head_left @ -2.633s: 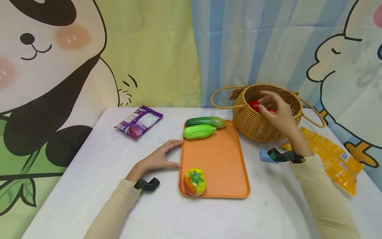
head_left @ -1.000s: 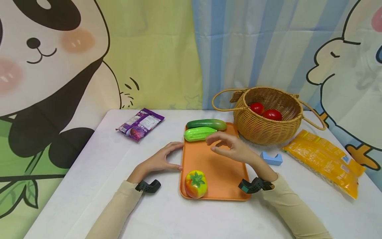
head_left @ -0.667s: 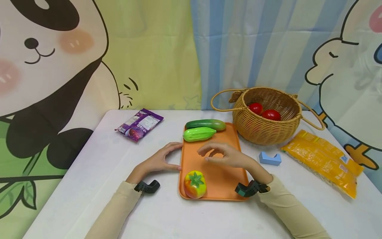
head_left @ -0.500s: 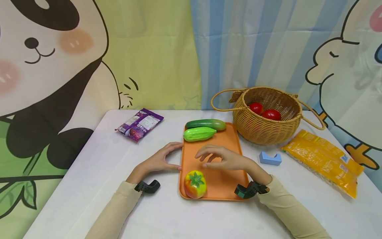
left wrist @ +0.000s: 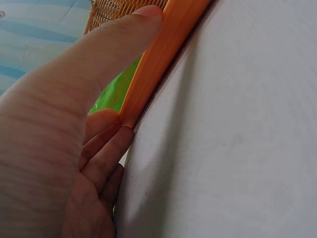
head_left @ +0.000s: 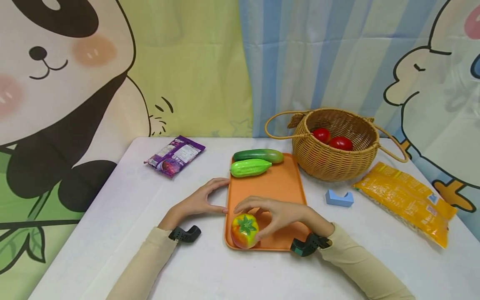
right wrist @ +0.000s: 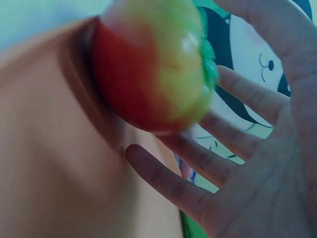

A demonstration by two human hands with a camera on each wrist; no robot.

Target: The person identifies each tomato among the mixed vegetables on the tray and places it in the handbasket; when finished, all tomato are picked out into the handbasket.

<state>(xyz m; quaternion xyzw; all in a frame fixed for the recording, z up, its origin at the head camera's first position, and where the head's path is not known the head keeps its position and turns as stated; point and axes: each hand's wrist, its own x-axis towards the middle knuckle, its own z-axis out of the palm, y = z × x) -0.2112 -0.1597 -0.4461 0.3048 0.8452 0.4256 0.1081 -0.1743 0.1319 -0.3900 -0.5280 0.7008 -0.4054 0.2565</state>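
On the orange tray (head_left: 279,187), a yellow-and-red toy fruit with a green leafy top (head_left: 245,231) sits at the near left corner. My right hand (head_left: 279,214) reaches around it, thumb by its right side and fingers over its far side. In the right wrist view the fingers (right wrist: 173,188) are spread, with a gap between palm and fruit; firm contact cannot be made out. My left hand (head_left: 196,200) touches the tray's left edge with thumb and fingertips. A dark green cucumber (head_left: 258,156) and a light green ridged toy vegetable (head_left: 250,167) lie at the tray's far end.
A wicker basket (head_left: 333,164) with two round red items (head_left: 340,143) stands at the back right. Nearby lie a blue notched block (head_left: 339,198) and an orange bag (head_left: 408,200). A purple packet (head_left: 175,156) lies at the back left.
My right hand has come from the basket over the tray, then lower and nearer, to the toy fruit. Both red items in the basket show now. My left hand keeps its place.
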